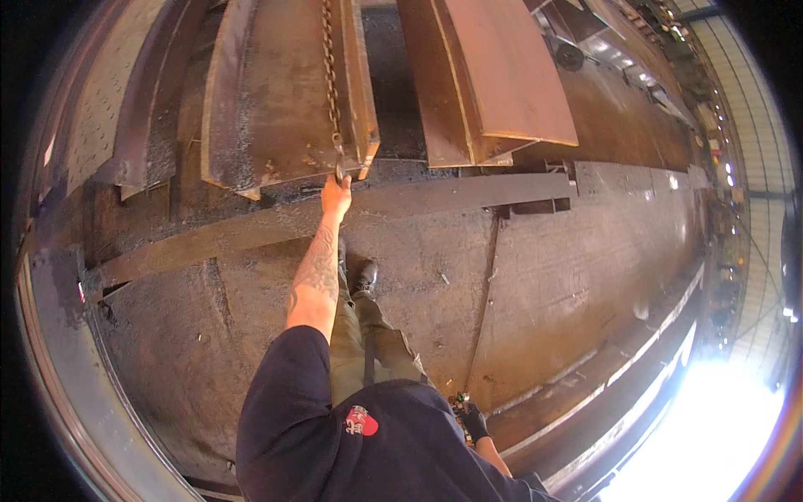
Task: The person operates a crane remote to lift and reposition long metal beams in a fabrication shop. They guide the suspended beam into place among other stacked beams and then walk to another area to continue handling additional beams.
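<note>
My left hand (336, 199) is bare and reaches forward, its fingers closed round a metal hook (339, 159). The hook hangs at the lower end of a rusty chain (330, 75), which runs up over a steel beam (280, 100). This beam's near end lies just beyond my left hand. Low at my right side is my right hand (476, 423) in a dark glove. Its fingers are bent against a small, partly metallic object (459, 403), whose kind I cannot make out.
A reddish-brown steel beam (510, 75) lies to the right of the chain. Other long beams (155, 100) lie at the far left. A flat steel bar (452, 194) crosses in front of my boots (365, 276). Brown steel plate (577, 268) spreads underfoot.
</note>
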A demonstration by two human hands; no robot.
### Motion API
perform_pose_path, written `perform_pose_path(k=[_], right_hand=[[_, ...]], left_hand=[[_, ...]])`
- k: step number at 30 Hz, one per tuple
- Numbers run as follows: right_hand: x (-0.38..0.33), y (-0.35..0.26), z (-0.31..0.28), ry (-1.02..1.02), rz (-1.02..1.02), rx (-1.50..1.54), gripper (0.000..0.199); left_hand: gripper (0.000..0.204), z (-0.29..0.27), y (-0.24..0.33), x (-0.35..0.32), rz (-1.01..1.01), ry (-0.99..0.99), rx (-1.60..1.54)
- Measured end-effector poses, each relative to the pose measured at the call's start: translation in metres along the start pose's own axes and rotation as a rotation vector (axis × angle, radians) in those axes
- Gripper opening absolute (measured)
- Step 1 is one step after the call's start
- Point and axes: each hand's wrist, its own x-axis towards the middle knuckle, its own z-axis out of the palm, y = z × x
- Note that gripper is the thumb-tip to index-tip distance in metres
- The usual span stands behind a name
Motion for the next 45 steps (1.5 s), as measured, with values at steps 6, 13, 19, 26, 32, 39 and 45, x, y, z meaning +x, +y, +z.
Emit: perform_pose_path(k=[6,13,19,26,32,39,45], right_hand=[[0.018,-0.027,-0.020,-0.050,-0.043,0.036,0.061],[0.054,-0.100,-0.022,0.030,-0.382,0.038,0.047],[0.079,-0.148,0.015,0.022,-0.323,0.147,0.056],[0.010,-0.217,0.060,0.031,-0.218,0.378,0.054],[-0.025,-0.196,0.125,0.031,-0.239,0.032,0.062],[-0.100,-0.258,0.104,0.018,-0.152,0.032,0.064],[-0.101,-0.280,0.101,0.230,-0.228,-0.062,0.052]], left_hand=[[0.044,-0.076,0.017,-0.037,-0.006,-0.020,0.013],[0.036,-0.188,0.061,-0.069,0.095,0.053,-0.413],[0.026,-0.306,0.080,-0.079,0.163,0.073,-0.615],[0.029,-0.426,0.028,-0.079,0.067,0.140,-0.641],[0.031,-0.438,-0.088,-0.038,-0.187,0.188,-0.647],[0.040,-0.416,-0.128,0.019,-0.195,0.215,-0.776],[0.048,-0.389,-0.140,0.093,-0.058,0.123,-0.708]])
